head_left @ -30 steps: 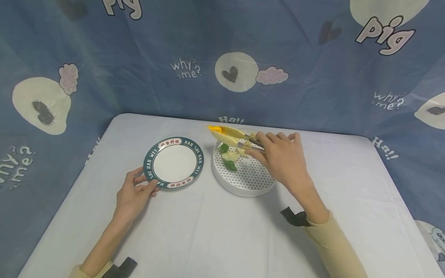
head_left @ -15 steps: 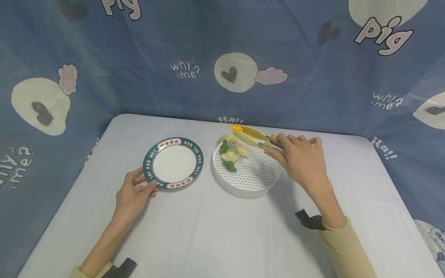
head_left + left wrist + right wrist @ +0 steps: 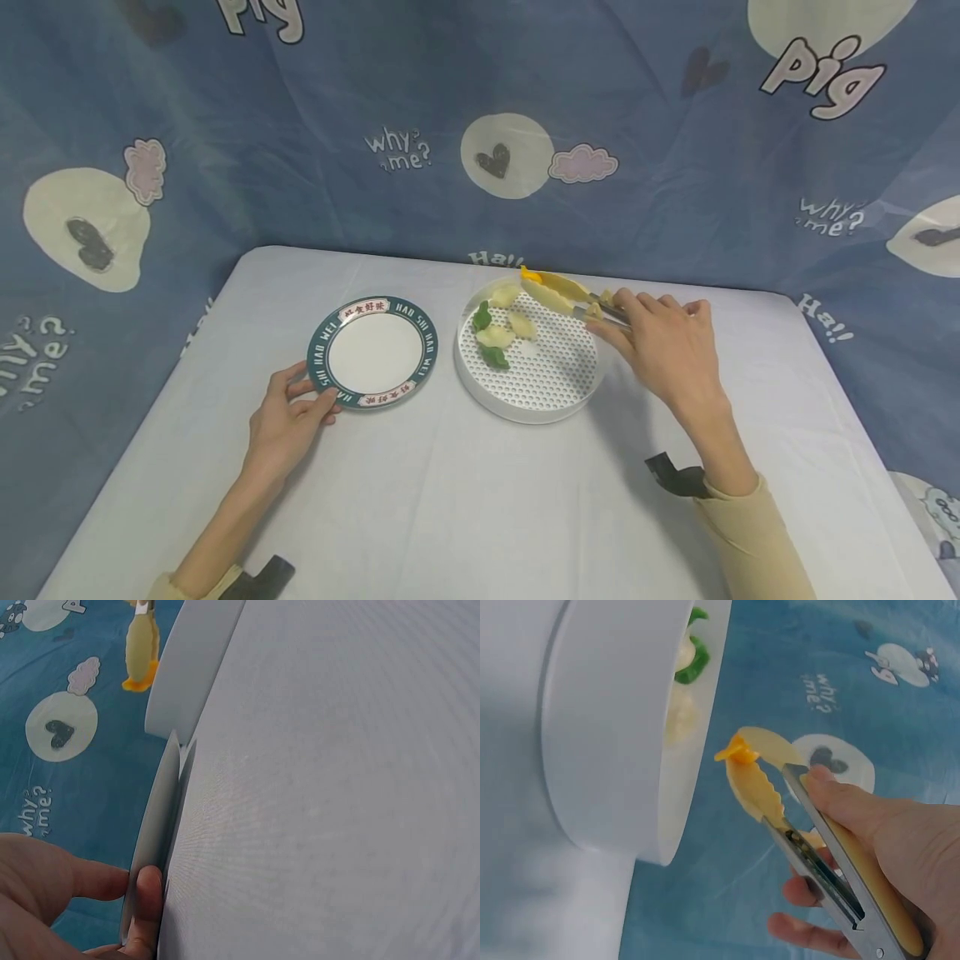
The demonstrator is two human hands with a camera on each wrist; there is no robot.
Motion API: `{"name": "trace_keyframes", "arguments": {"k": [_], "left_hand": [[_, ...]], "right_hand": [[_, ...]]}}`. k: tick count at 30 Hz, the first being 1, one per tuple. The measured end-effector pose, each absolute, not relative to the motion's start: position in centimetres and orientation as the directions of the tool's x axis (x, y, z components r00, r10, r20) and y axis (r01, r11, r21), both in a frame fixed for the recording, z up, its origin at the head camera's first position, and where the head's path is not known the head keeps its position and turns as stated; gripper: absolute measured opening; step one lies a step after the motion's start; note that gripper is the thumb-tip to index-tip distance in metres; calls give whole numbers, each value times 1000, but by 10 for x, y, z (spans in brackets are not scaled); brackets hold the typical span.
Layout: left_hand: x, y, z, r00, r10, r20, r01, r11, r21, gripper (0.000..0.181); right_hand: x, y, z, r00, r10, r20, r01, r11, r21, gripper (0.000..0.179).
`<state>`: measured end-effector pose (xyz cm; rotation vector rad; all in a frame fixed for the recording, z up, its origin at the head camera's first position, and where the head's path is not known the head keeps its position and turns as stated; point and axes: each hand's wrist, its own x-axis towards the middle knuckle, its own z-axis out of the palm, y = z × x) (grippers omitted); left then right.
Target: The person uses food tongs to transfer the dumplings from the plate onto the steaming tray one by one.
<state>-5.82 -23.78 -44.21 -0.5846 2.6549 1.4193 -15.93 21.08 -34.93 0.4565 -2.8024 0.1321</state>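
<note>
My left hand (image 3: pixel 291 421) grips the lower left rim of a round plate (image 3: pixel 324 333) with a green lettered border and white middle. In the left wrist view, that plate (image 3: pixel 154 817) shows edge-on between thumb and fingers. My right hand (image 3: pixel 667 346) holds metal tongs (image 3: pixel 829 862) with yellow heads, above the back right of a white perforated steamer tray (image 3: pixel 555 379). A small orange piece (image 3: pixel 740 750) shows at the tongs' tips. Several pale yellow dumpling-like pieces (image 3: pixel 495 337) and green leaf-like bits (image 3: pixel 494 357) lie in the tray's left part.
The table has a white cloth (image 3: pixel 480 508). A blue printed curtain (image 3: pixel 337 200) rises behind it and along both sides. The plate and the tray stand side by side with a narrow gap between them.
My right hand and the tongs have moved right over the tray, uncovering the pale pieces at its back left. The left hand and the plate have stayed put.
</note>
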Motion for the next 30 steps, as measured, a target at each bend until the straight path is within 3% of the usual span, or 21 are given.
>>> {"name": "trace_keyframes", "arguments": {"k": [11, 30], "left_hand": [[-58, -237, -441, -926, -295, -235, -359, 500, 788, 81], [-58, -237, -441, -924, -299, -240, -366, 503, 783, 80]], "right_hand": [[-158, 214, -349, -895, -301, 328, -325, 945, -20, 56], [-161, 203, -347, -928, -288, 238, -309, 950, -55, 70]]}}
